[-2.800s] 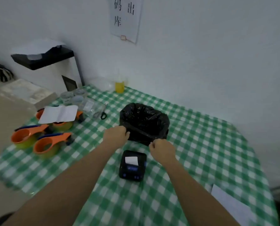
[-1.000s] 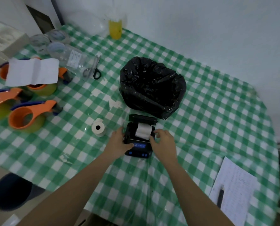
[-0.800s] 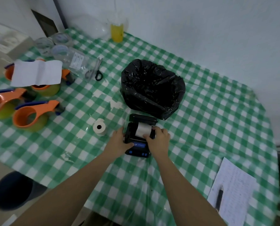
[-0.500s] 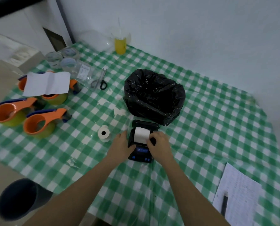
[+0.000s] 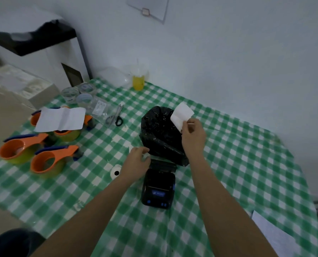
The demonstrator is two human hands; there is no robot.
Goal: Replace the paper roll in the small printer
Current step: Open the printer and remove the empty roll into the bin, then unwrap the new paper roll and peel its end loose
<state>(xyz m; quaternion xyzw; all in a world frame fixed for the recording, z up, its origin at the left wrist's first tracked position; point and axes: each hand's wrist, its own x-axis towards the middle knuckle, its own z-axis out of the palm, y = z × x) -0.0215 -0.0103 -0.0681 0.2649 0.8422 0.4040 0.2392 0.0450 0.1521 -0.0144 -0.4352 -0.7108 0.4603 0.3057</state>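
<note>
The small black printer (image 5: 159,186) lies on the green checked tablecloth (image 5: 237,164) with its lid down. My right hand (image 5: 192,135) pinches a white slip of paper (image 5: 181,115) and holds it over the black bin bag (image 5: 161,134) just behind the printer. My left hand (image 5: 136,161) hovers at the printer's back left corner, fingers loosely curled, with a bit of white showing under them; I cannot tell what it is. A white paper roll (image 5: 116,171) stands on the cloth left of the printer, half hidden by my left wrist.
Three orange tape dispensers (image 5: 47,160) sit at the left, one under a folded white sheet (image 5: 60,120). Scissors (image 5: 115,116), clear jars (image 5: 76,94) and a yellow bottle (image 5: 138,81) are at the back. A paper sheet (image 5: 273,236) lies at the front right edge.
The printer lid is now shut. My right hand has lifted away from the printer with a torn white slip and carried it over the bin bag. My left hand has slid off the printer.
</note>
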